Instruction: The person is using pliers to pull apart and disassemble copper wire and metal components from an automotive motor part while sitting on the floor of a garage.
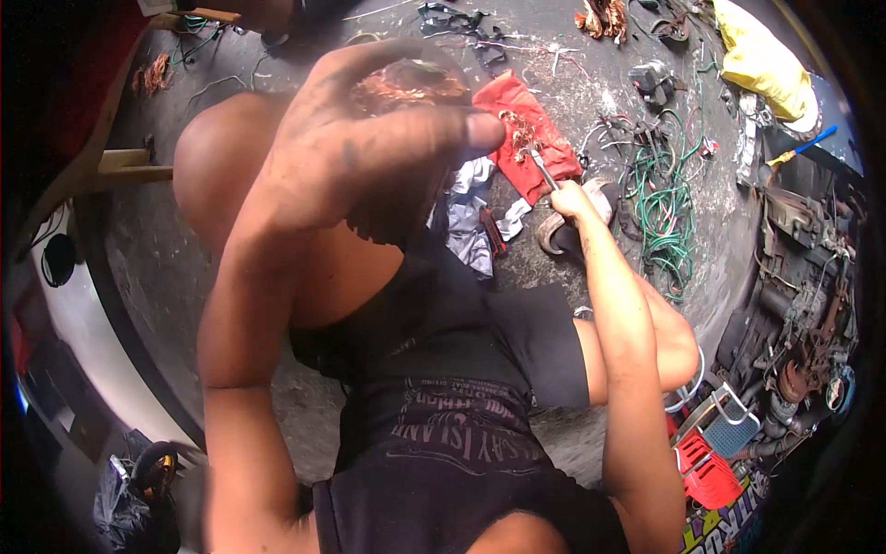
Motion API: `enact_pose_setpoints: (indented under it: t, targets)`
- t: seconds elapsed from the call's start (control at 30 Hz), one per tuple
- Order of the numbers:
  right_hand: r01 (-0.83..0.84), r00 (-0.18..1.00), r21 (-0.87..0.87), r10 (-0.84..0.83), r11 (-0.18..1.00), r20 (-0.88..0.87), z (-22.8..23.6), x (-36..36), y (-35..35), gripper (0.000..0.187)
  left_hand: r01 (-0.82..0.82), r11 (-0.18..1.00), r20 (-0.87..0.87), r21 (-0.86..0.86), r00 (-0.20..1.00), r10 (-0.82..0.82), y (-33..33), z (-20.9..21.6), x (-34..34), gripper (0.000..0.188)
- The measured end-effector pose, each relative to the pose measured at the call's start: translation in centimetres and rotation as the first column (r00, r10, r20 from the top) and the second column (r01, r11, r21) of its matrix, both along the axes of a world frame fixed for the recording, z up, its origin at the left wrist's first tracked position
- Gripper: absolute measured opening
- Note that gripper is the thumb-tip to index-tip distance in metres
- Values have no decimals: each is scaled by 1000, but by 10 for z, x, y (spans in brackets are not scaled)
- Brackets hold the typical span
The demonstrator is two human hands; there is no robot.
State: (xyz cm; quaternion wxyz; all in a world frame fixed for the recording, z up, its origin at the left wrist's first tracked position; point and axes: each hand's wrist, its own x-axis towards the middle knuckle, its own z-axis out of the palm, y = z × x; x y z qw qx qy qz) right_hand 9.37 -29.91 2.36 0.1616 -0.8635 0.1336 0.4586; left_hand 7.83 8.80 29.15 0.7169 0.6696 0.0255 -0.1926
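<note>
Close to the camera, my left hand (360,138) is raised and curled round a roundish dark part with copper windings (411,85). Fingers and blur hide much of that part. Lower and to the right, my right hand (574,201) is closed on a slim metal hand tool (543,168), its kind too small to tell. The tool points at a red cloth (544,175) spread on the floor. Loose copper wire scraps (520,127) lie on the cloth, by the tool's tip.
A crumpled grey cloth (471,222) lies between my legs. Green wire (666,231) is heaped to the right, with a yellow sack (761,65) farther off. Greasy machine parts (784,305) line the right side, near a red plastic piece (709,471). Copper bundles (604,17) sit at the back.
</note>
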Motion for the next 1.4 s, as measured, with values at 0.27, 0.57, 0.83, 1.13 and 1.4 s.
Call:
enact_pose_setpoints:
  t: [0.27, 0.57, 0.83, 1.13, 1.4]
  targets:
    - [-324, 917, -167, 352, 931, 186, 82, 34, -43, 33, -34, 987, 46, -159, 998, 42, -29, -8, 9, 29]
    - [-30, 696, 583, -402, 812, 595, 139, -2, -23, 39, -6, 965, -42, -261, 999, -5, -34, -14, 12, 32]
    - [-267, 647, 856, -576, 442, 499, 309, -7, -20, 49, -185, 568, -299, -802, 947, -114, -22, -30, 37, 37]
    - [366, 766, 439, -534, 820, 358, 72, 43, 23, 39, -72, 728, -206, -681, 974, -97, -21, 57, 121, 42]
    - [541, 770, 0, -494, 841, 403, -96, -68, 99, 47, -9, 696, -51, -718, 998, -39, -2, 11, 103, 43]
